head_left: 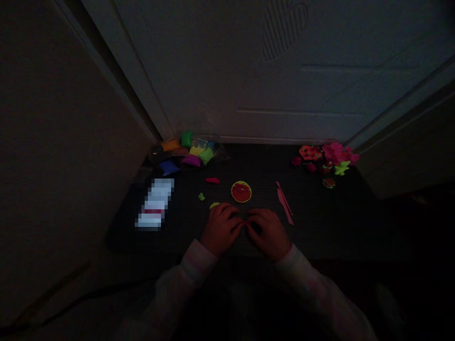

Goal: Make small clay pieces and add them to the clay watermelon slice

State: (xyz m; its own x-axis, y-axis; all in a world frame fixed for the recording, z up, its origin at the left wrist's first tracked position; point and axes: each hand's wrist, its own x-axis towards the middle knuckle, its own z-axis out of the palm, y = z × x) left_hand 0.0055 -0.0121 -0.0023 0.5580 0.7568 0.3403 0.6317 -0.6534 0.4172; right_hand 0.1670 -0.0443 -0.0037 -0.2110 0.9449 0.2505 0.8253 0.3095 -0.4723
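Observation:
My left hand point(221, 229) and my right hand point(269, 233) meet over the front of the dark table, thumbs and fingertips pinched together. Whatever lies between the fingertips is too small and dim to make out. Just beyond them is a round clay piece point(241, 195) with a yellow rim, a red-orange filling and darker red bits on top. A yellow clay lump point(214, 205) is partly hidden behind my left fingers. Farther left lie a small green clay lump point(201, 196) and a longish red clay piece point(212, 180). Two pink modelling tools point(285, 206), one knife-shaped, rest beyond my right hand.
Bags of coloured clay point(192, 152) are piled at the table's back left, with a lit, blurred phone screen point(155, 204) in front. Finished-looking clay shapes point(334, 156) cluster at the back right. A pale panel with heart reliefs point(284, 28) rises behind the dark table point(337, 222).

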